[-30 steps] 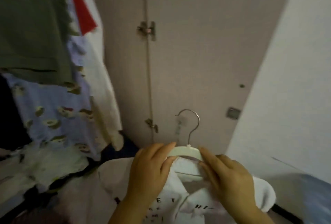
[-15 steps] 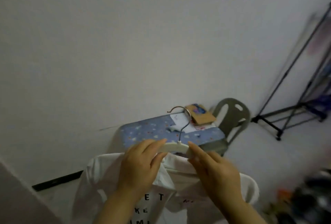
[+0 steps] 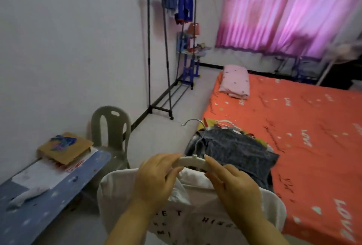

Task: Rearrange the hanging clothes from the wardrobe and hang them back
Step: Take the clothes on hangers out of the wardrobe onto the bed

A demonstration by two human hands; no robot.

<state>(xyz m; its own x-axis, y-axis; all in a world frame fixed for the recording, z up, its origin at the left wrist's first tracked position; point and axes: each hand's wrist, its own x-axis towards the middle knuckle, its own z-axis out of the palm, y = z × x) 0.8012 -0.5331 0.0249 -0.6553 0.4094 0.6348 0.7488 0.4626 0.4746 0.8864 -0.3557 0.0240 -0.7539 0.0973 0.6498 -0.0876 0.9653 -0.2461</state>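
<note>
**White shirt on a hanger, held in two hands**

Bare floor [image 3: 162,137] runs between the blue table [image 3: 49,201] and the orange bed [image 3: 303,127]. The left hand [image 3: 154,178] and right hand [image 3: 235,188] curl round the white hanger [image 3: 193,161], one on each side. The white T-shirt [image 3: 117,192] hangs under them. A pile of clothes [image 3: 235,147] lies on the bed corner just behind. A grey chair [image 3: 111,125] and a black clothes rack [image 3: 156,49] stand by the wall

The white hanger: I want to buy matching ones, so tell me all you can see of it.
The white hanger looks plastic, with a curved neck and a thin silver metal hook opening leftward. Upright, it carries a white lettered T-shirt. The left hand and right hand grip it either side of the hook.
</note>
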